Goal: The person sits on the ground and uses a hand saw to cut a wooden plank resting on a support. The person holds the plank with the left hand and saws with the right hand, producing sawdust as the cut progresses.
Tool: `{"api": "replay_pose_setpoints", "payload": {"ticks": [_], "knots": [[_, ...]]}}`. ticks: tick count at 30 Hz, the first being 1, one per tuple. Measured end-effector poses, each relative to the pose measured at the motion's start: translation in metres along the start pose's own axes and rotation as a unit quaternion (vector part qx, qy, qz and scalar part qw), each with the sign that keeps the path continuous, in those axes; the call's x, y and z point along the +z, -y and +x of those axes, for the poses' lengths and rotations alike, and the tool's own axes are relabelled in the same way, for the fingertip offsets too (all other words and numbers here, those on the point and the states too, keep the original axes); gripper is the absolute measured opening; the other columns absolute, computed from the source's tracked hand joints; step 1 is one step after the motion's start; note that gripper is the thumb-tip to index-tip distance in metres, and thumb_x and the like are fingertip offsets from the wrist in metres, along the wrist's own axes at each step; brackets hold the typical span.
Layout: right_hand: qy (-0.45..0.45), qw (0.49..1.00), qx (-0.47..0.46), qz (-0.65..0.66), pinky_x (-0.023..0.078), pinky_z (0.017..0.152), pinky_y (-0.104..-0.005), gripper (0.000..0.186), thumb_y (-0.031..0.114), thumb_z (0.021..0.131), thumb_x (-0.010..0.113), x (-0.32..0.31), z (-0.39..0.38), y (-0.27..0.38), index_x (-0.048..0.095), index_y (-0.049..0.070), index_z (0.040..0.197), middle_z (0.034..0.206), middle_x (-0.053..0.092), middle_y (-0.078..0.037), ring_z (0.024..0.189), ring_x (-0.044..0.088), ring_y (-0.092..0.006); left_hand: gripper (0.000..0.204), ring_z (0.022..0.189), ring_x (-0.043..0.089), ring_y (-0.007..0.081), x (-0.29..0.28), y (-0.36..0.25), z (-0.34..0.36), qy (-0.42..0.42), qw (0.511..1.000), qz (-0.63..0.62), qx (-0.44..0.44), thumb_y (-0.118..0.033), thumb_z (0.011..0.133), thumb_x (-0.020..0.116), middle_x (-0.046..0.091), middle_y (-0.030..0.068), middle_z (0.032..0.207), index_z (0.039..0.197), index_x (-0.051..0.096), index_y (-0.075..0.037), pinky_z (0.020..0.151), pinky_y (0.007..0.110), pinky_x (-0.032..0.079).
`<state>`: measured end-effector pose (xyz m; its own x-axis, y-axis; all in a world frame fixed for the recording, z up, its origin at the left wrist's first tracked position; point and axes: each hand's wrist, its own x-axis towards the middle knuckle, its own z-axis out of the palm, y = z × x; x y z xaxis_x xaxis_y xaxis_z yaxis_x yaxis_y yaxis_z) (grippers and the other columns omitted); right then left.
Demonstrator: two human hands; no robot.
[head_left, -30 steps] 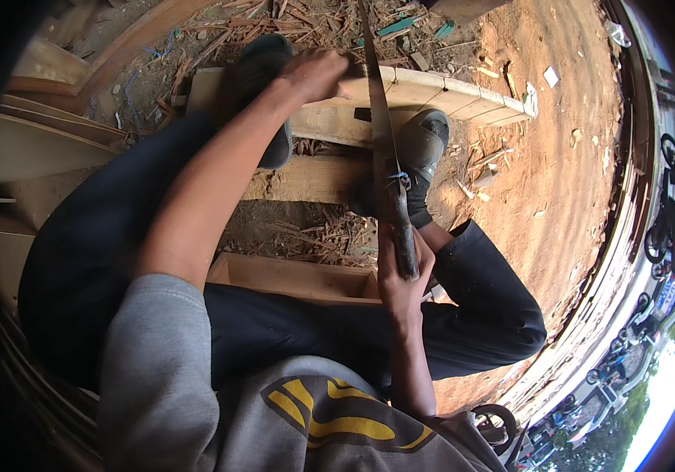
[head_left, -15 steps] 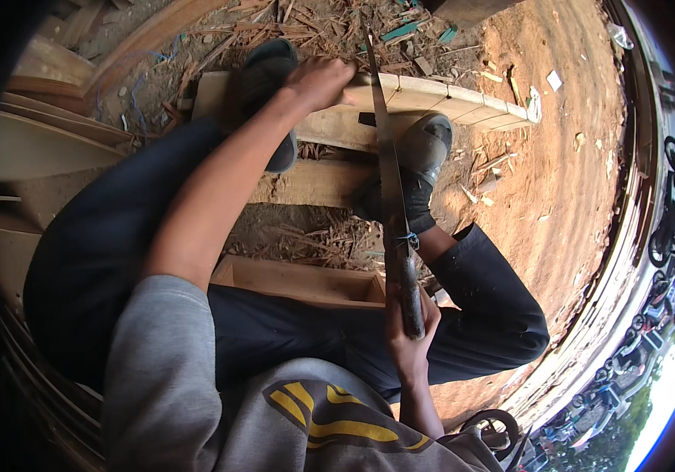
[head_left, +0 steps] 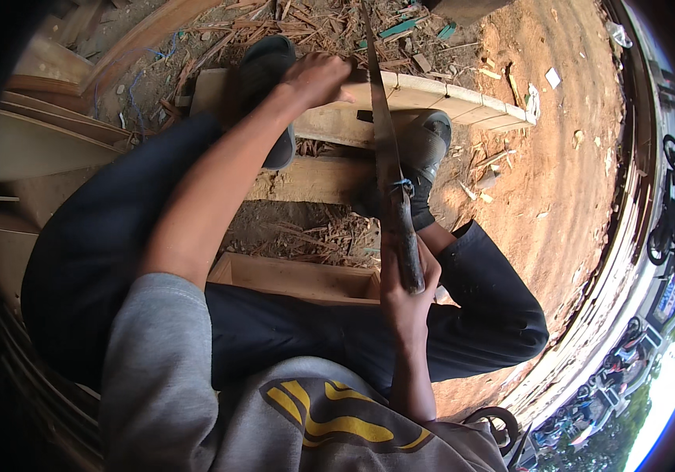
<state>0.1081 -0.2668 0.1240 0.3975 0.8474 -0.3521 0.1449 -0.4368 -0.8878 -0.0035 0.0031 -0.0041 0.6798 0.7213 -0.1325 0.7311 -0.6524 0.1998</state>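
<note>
Steel saw (head_left: 385, 138): handle wrapped by the fingers of the right hand (head_left: 404, 308) — blade running ahead of them, across the board (head_left: 325, 126).
Left hand (head_left: 318, 79): fingers curled on the board, left of the blade.
Wood scraps (head_left: 290, 20): scattered beyond the left fingers.

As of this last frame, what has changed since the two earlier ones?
Between the earlier pictures, the right hand drew the saw back toward the wearer; now both have gone forward again, nearly to where they were in the first. Nothing was taken hold of or let go. The left hand stays at the pale board, and both shoes stay in place.
</note>
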Motion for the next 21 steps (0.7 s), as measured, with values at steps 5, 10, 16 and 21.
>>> {"api": "replay_pose_setpoints", "payload": {"ticks": [5, 10, 16, 21], "knots": [[0.017, 0.999, 0.02, -0.038, 0.038, 0.051, -0.0241, 0.011, 0.004, 0.084, 0.059, 0.002, -0.006, 0.024, 0.054, -0.003, 0.077, 0.06, 0.052, -0.004, 0.058, 0.046, -0.0034, 0.063, 0.093, 0.062, 0.0348, 0.012, 0.013, 0.003, -0.029, 0.999, 0.009, 0.027, -0.059, 0.07, 0.065, 0.064, 0.0198, 0.091, 0.088, 0.064, 0.002, 0.081, 0.042, 0.051], [0.0, 0.999, -0.012, -0.038, 0.038, 0.052, -0.0219, 0.009, 0.004, 0.085, 0.058, -0.006, -0.012, 0.015, 0.055, -0.003, 0.08, 0.061, 0.051, -0.001, 0.06, 0.046, -0.002, 0.046, 0.091, 0.064, 0.0319, 0.01, 0.005, 0.006, -0.039, 0.999, 0.014, 0.019, -0.047, 0.072, 0.07, 0.065, 0.0136, 0.09, 0.089, 0.063, -0.004, 0.079, 0.042, 0.053], [0.018, 1.0, -0.004, -0.025, 0.038, 0.052, -0.0222, 0.011, 0.005, 0.086, 0.058, 0.008, 0.015, 0.004, 0.055, -0.003, 0.08, 0.061, 0.05, -0.001, 0.059, 0.045, -0.0025, 0.047, 0.092, 0.063, 0.0317, 0.008, 0.01, 0.002, -0.004, 1.0, 0.003, 0.017, -0.048, 0.072, 0.07, 0.065, 0.014, 0.092, 0.088, 0.063, -0.004, 0.08, 0.041, 0.052], [-0.002, 0.997, -0.046, -0.053, 0.038, 0.051, -0.0234, 0.01, 0.004, 0.086, 0.058, -0.01, -0.026, -0.003, 0.055, -0.004, 0.08, 0.061, 0.049, -0.001, 0.059, 0.046, -0.0035, 0.052, 0.093, 0.062, 0.0317, 0.004, 0.001, 0.004, -0.003, 1.0, 0.011, 0.016, -0.051, 0.073, 0.068, 0.064, 0.0155, 0.094, 0.09, 0.063, -0.002, 0.082, 0.041, 0.051]]}}
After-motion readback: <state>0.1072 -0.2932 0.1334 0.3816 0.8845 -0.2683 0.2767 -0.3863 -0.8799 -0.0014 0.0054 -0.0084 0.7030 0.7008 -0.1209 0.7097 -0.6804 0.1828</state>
